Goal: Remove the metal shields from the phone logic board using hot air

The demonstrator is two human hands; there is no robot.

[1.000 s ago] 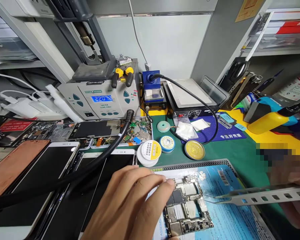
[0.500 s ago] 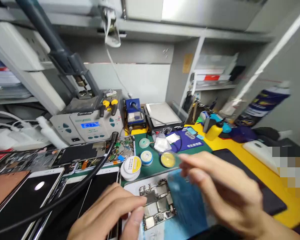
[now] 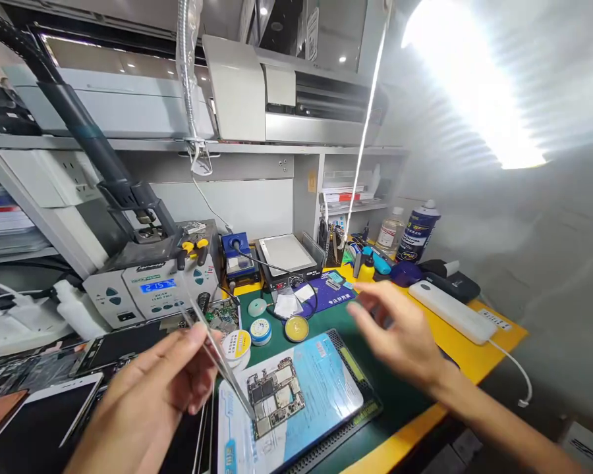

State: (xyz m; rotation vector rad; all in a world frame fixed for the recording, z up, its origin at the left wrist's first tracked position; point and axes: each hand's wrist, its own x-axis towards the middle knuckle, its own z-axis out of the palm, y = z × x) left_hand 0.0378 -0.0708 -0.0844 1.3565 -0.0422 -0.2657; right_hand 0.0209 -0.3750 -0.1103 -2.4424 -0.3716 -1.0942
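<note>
My left hand (image 3: 163,375) is closed in a pinch around silvery tweezers (image 3: 225,365), which slant down toward the left edge of a phone logic board (image 3: 275,395). Whether their lower end touches the board, I cannot tell. That board lies flat on a blue and white pad (image 3: 321,375). Over the green mat (image 3: 400,401), to the right of the pad, my right hand (image 3: 400,329) is raised with its fingers apart and nothing visible in them. Beyond the pad sit an open tin of yellow paste (image 3: 296,328) and a small round blue-and-white tub (image 3: 260,332).
A rework station (image 3: 153,289) with a lit display stands at the back left, beside a soldering iron stand (image 3: 240,257) and a flat heating plate (image 3: 286,255). Phones (image 3: 39,415) lie at the left. A white power bank (image 3: 452,309) and a spray can (image 3: 419,232) are at right.
The view has tilted up. My left hand has left the board and now holds the tweezers. My right hand has drawn away from the pad and opened. A black hose has left the lower left.
</note>
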